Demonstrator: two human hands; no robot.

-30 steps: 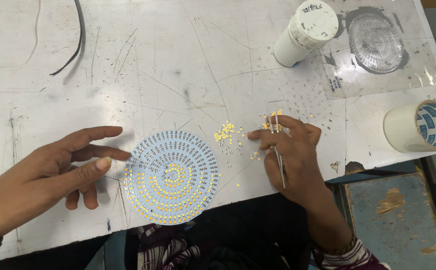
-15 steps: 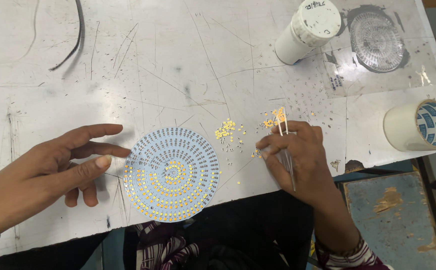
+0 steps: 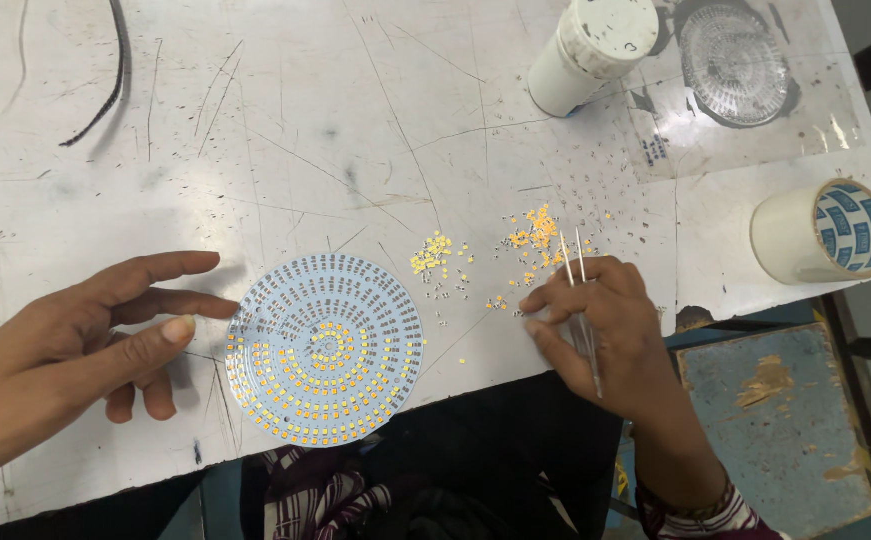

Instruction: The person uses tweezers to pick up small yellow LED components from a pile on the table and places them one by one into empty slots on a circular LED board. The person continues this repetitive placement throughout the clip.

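A round white circuit board point(image 3: 324, 346) with rings of small yellow chips lies at the table's front edge. My left hand point(image 3: 86, 335) rests flat beside it, fingertips touching its left rim. My right hand point(image 3: 606, 325) holds thin metal tweezers point(image 3: 578, 290), tips pointing up toward a scatter of loose yellow chips point(image 3: 534, 238). A second small heap of yellow chips point(image 3: 434, 254) lies just above the board's right side.
A white cylindrical container point(image 3: 588, 48) lies at the back right beside a clear ribbed lens point(image 3: 734, 62) on a plastic sheet. A tape roll point(image 3: 824, 232) sits at the right edge. A black cable point(image 3: 106, 70) curves at the back left. A worn blue stool point(image 3: 776, 420) stands below.
My right hand with the tweezers has shifted slightly right and down, staying by the loose chips. My left hand and the board have stayed put.
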